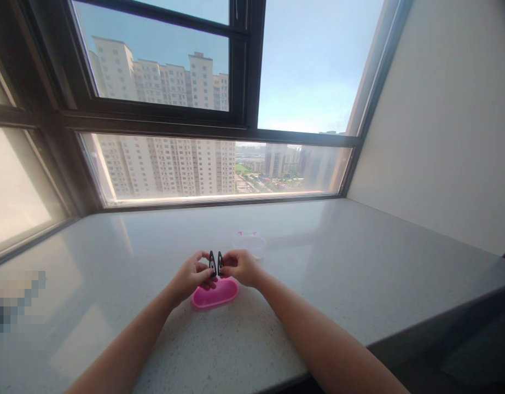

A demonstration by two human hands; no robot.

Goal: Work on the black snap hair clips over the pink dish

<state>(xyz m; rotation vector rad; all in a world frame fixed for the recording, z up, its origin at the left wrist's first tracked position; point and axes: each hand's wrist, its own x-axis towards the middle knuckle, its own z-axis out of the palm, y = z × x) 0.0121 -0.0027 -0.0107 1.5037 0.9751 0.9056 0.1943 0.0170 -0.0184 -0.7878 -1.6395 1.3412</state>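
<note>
My left hand (198, 272) pinches a black snap hair clip (212, 264) between thumb and fingers. A second black snap hair clip (220, 264) is held by my right hand (241, 266), close beside the first and facing it, with a narrow gap between them. Both clips stand upright, their pointed ends up. Below the hands, an oval pink box (215, 295) rests on the counter; my left fingers hang over its far rim and hide part of it. Its inside shows plain pink where visible.
Behind my right hand lies a clear oval lid (252, 241) with small pink tabs, partly covered by that hand. The speckled pale counter (318, 251) runs back to a dark-framed window (219, 205). A white wall (445, 120) rises on the right; the counter's front edge (383, 342) slants below it.
</note>
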